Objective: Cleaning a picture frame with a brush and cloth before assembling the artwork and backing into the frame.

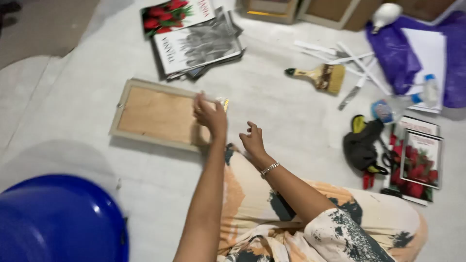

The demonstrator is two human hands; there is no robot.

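left hand: fingers curled, pressing on right end of wooden picture frame lying back-up on floor | right hand: loose, grasping nothing, hovers just right of frame | paintbrush well beyond right hand | blue bowl near left elbow

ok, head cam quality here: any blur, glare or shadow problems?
Head view: motion blur softens the left hand and right hand; the wooden frame and paintbrush are soft too. The blue bowl is out of focus at the lower left, with small highlights. Lighting is flat, with faint shadows on the floor.
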